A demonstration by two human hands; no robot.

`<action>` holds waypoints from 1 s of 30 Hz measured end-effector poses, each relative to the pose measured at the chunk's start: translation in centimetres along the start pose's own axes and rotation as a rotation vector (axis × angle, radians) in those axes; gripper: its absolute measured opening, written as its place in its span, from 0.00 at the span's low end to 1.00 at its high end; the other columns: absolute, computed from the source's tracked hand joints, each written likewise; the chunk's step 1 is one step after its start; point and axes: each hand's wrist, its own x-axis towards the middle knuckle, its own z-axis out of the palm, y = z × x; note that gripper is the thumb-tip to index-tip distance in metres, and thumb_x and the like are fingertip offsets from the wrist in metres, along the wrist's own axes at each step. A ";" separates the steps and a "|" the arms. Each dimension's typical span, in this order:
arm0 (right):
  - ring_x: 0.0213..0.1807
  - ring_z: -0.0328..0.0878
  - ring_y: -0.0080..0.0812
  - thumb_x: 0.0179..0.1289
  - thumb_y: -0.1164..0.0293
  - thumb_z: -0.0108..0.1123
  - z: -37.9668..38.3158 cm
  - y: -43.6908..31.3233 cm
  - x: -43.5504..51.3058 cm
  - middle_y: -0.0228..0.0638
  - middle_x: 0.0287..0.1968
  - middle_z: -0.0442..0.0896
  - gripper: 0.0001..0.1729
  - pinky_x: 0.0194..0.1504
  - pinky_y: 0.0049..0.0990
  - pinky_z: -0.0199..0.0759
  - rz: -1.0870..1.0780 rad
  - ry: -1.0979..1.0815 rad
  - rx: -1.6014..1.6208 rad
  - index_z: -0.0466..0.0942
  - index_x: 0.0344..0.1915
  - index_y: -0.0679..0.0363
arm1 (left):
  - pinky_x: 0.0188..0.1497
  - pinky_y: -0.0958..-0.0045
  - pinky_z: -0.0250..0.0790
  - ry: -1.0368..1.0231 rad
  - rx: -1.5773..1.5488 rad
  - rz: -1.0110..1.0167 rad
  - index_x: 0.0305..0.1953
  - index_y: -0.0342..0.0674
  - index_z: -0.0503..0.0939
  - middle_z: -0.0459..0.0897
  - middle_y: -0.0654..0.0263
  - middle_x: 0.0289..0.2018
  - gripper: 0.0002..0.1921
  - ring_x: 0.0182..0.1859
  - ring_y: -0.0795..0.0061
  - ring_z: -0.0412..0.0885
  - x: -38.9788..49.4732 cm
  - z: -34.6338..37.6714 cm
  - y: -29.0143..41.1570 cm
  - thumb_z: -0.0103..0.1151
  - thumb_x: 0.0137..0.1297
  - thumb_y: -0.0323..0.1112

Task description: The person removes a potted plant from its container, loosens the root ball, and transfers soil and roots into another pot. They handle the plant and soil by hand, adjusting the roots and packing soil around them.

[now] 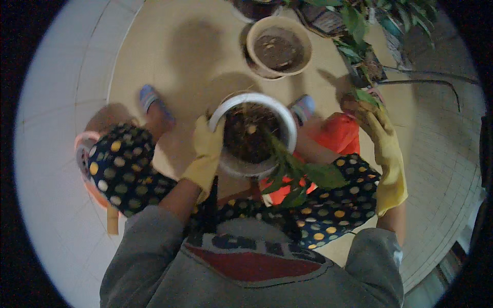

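Note:
A white round plant pot filled with dark soil stands between my legs. My left hand, in a yellow rubber glove, grips its left rim, with the thumb at the inner side. A leafy green plant leans out over the pot's near right edge. Off to the right, my right hand, gloved in yellow too, is beyond the red bag, close to a green leaf. Its fingertips are blurred and dark, and whether they hold anything cannot be made out.
Ahead stands a beige pot with soil in it, and a darker pot is behind that. Potted foliage and a thin dark hose are at the upper right. A pink basket lies by my left knee.

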 end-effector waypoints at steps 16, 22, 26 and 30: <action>0.56 0.79 0.47 0.65 0.63 0.59 27.9 11.2 -4.2 0.51 0.56 0.79 0.30 0.57 0.39 0.72 0.307 -0.063 -0.365 0.68 0.63 0.65 | 0.46 0.56 0.74 0.017 -0.194 -0.068 0.44 0.43 0.80 0.85 0.52 0.37 0.17 0.42 0.47 0.83 0.8 1.1 -1.4 0.66 0.60 0.47; 0.61 0.75 0.52 0.61 0.55 0.64 30.5 11.9 -2.1 0.55 0.60 0.76 0.39 0.60 0.40 0.70 0.279 -0.129 -0.807 0.64 0.66 0.62 | 0.48 0.55 0.74 0.064 -0.181 -0.040 0.45 0.43 0.79 0.85 0.52 0.39 0.19 0.44 0.47 0.83 0.7 1.1 -1.5 0.66 0.59 0.48; 0.58 0.76 0.51 0.62 0.62 0.62 32.1 13.5 -0.8 0.50 0.56 0.79 0.27 0.56 0.41 0.72 0.232 -0.221 -0.991 0.70 0.59 0.60 | 0.48 0.54 0.74 0.052 -0.149 -0.051 0.45 0.43 0.79 0.85 0.52 0.40 0.20 0.44 0.46 0.83 0.7 1.3 -1.5 0.66 0.59 0.49; 0.50 0.78 0.55 0.64 0.70 0.56 30.3 14.7 -0.6 0.52 0.46 0.83 0.16 0.52 0.43 0.72 0.007 -0.168 -0.977 0.77 0.52 0.61 | 0.49 0.56 0.73 0.069 -0.154 -0.041 0.44 0.42 0.79 0.84 0.52 0.42 0.20 0.46 0.47 0.82 0.7 1.1 -1.3 0.66 0.58 0.50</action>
